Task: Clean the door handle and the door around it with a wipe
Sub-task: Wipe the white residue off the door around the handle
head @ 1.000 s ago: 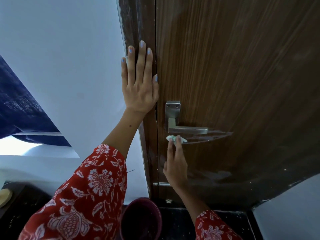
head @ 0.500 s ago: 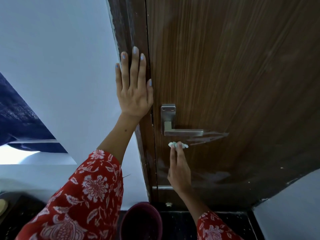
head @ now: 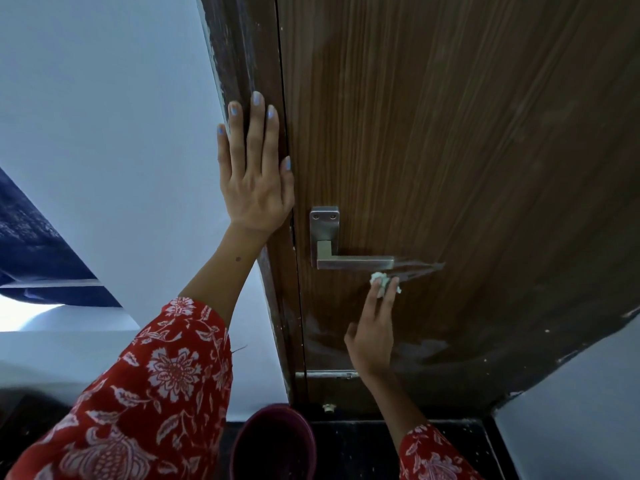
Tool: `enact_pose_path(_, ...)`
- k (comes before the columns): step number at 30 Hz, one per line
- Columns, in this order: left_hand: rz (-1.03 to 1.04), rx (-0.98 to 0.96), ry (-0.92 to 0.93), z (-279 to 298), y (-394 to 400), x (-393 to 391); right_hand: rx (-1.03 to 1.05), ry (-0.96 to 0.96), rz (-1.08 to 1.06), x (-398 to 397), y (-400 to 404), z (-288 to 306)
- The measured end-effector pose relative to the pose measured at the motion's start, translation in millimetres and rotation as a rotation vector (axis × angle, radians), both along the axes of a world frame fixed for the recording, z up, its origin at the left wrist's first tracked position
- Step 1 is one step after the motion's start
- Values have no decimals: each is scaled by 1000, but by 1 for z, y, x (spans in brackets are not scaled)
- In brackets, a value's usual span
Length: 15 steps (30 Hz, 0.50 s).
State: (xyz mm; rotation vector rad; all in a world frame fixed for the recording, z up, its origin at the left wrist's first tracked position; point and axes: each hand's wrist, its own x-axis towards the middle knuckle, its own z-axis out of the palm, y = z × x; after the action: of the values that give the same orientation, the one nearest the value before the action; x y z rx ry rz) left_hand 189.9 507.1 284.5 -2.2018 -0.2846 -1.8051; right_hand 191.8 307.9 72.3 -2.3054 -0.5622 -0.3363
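Note:
A brown wood-grain door (head: 450, 140) fills the upper right of the view. Its square metal lever handle (head: 346, 262) points right from a plate near the door's left edge. My right hand (head: 372, 332) presses a small crumpled white wipe (head: 381, 283) against the door with straight fingertips, just below the outer end of the lever. My left hand (head: 254, 174) lies flat, fingers straight and upward, on the dark door frame (head: 239, 57) left of the handle. Pale wet streaks mark the door beside the lever and lower down.
A white wall (head: 104, 133) lies left of the frame. A dark maroon bucket (head: 273, 441) stands on the black floor below the handle. A small metal stopper (head: 328, 407) sits at the door's foot. Dark blue fabric (head: 31, 244) hangs at far left.
My right hand has slid the wipe to the right under the lever, from below the handle plate to near the lever's end. My left hand stays flat on the frame.

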Motion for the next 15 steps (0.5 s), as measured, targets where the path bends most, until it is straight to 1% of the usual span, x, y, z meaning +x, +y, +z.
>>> enact_pose_path(3, -20, -24, 18, -1, -1, -2, 87, 17, -13, -3, 7, 21)
enact_pose_path(7, -35, -94, 77, -4, -7, -8, -37, 16, 95, -12, 9, 23)
enact_pose_path(10, -109, -211, 147, -8, -23, -22, -42, 70, 67, -12, -3, 13)
enact_pose_path(13, -262, -402, 200, -17, -48, -50, 123, 173, -12, -14, -6, 21)
enact_pose_path(15, -414, -634, 215, -32, -67, -75, 308, 317, -55, -16, 2, 35)
